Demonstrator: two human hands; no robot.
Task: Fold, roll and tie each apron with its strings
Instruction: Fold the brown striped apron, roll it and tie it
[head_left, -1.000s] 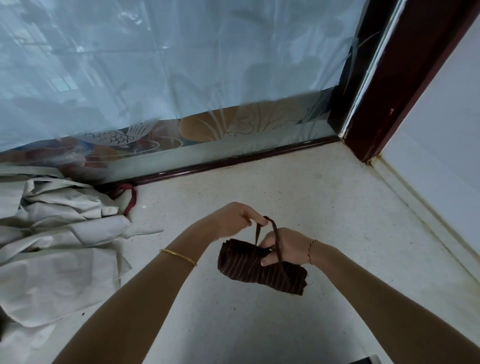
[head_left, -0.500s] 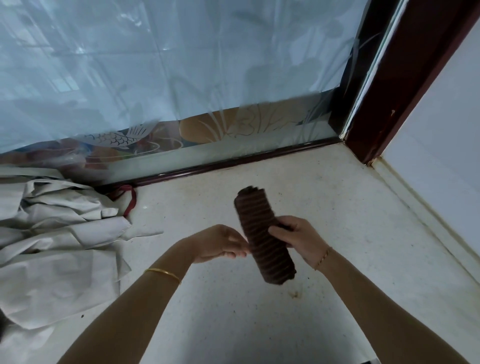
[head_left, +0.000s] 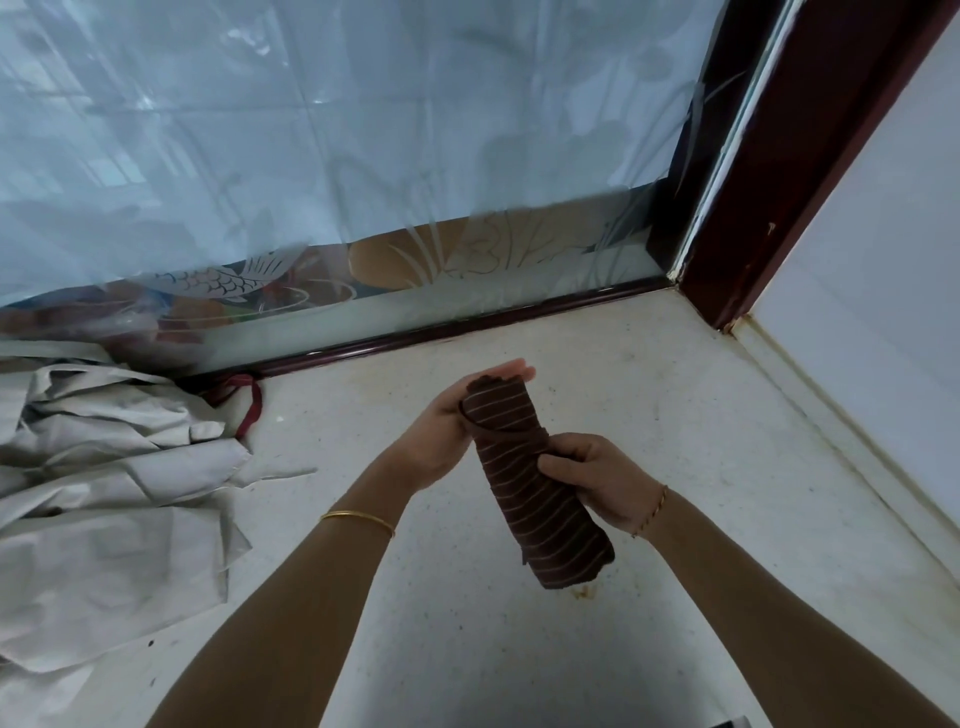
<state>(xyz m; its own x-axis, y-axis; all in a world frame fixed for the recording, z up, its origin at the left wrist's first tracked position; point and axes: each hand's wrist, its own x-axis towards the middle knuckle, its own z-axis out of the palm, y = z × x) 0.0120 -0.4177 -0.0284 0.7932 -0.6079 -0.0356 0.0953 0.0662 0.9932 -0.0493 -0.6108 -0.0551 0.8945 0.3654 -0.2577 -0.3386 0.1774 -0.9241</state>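
A dark brown apron with thin pale stripes is rolled into a tight bundle (head_left: 535, 488), bound round its middle by its string, and held in the air above the speckled floor (head_left: 467, 649). My right hand (head_left: 597, 480) grips the roll at its middle, fingers curled round it. My left hand (head_left: 462, 415) lies flat against the roll's far end, palm and straight fingers pressing on it.
A heap of crumpled beige aprons (head_left: 104, 493) lies on the floor at the left, with a dark red strap (head_left: 249, 405) beside it near the glass panel's base (head_left: 467, 322). A dark wooden frame (head_left: 769, 218) and white wall (head_left: 883, 312) close the right side.
The roll turned from lying crosswise with its string being tied to pointing away from me. My left hand let go of the string and moved to the roll's far end.
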